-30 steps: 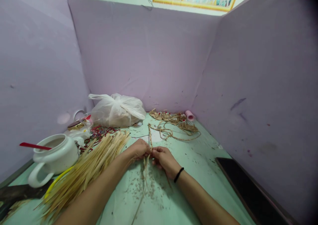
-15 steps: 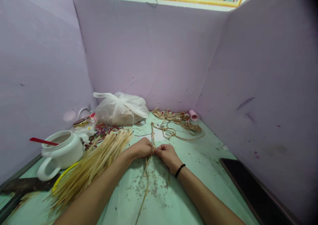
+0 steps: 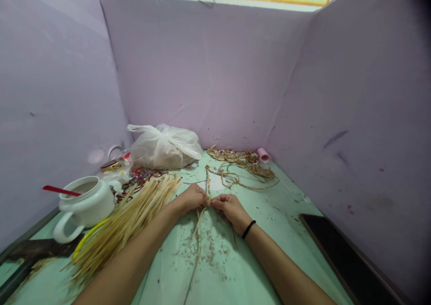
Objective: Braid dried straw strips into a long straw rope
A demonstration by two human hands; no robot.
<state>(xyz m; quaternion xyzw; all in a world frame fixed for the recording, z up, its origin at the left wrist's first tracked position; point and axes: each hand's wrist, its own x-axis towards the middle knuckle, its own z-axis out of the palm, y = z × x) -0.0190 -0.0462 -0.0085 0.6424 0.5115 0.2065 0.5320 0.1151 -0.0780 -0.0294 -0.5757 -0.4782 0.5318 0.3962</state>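
A thin braided straw cord (image 3: 208, 181) runs toward me down the middle of the table, and its near end lies between my fingertips. My left hand (image 3: 192, 198) pinches the cord from the left. From the other side, my right hand (image 3: 230, 208), with a black band at the wrist, pinches at the same spot. Loose straw strands (image 3: 197, 255) trail from there toward the front edge. The fingertips cover the exact point where the strands cross. To the left, by my forearm, lies a thick bundle of dry straw (image 3: 134, 222).
A white pot (image 3: 89, 206) with a red stick (image 3: 62, 190) stands left, near a dark-bladed tool (image 3: 42, 249). Behind are a tied plastic bag (image 3: 164, 148), woven straw pieces (image 3: 235, 157) and a pink spool (image 3: 263, 155). A dark flat slab (image 3: 336, 251) lies right; purple panels enclose the table (image 3: 269, 220).
My right hand has shifted slightly right and its wrist has turned a little. The left hand stays almost in place on the cord, and the loose strands below have moved slightly.
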